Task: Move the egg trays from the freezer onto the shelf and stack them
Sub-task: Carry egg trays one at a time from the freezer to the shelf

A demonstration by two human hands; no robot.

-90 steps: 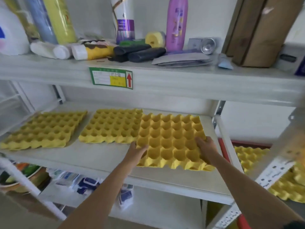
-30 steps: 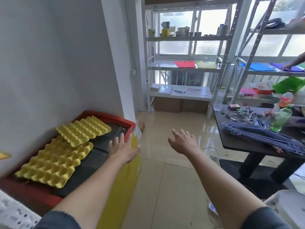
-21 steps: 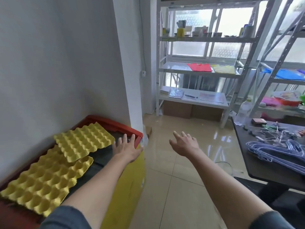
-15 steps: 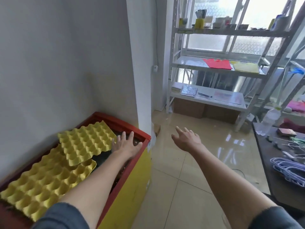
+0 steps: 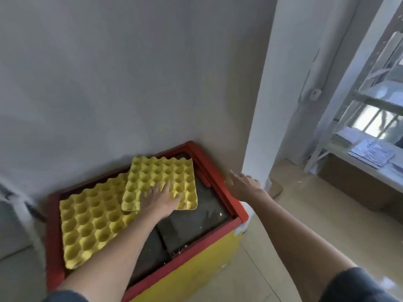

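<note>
1. On top of the freezer (image 5: 192,256), a low chest with a red rim and yellow front set against the grey wall (image 5: 130,73), we see two yellow egg trays.
2. Toward the freezer's far end lies the upper egg tray (image 5: 168,173), its near-left corner overlapping the lower egg tray (image 5: 89,221), which covers the freezer's left part nearer to us. We judge that this overlap makes the upper one the natural one to lift first, since it pins the other's corner.
3. Our left hand (image 5: 160,198) lies flat on the upper egg tray near its front edge, fingers spread wide and straight, holding nothing. We take this as steadying the light, ribbed sheet so it does not slide across the freezer's dark lid (image 5: 194,223) before a grip is found.
4. Our right hand (image 5: 244,185) hovers just beyond the freezer's right rim, fingers extended and relaxed, empty, apart from the tray. Its position suggests it is coming in for the tray's right edge, so that both sides can be taken at once and the thin tray stays level.
5. Neither tray is lifted yet, and the destination shelf is not in view from the freezer; only a metal rack (image 5: 359,127) by the window stands well to the freezer's right.
6. Next, we judge, fingers need to get under opposite edges of the upper tray; a one-sided pull could drag the lower tray askew.
</note>
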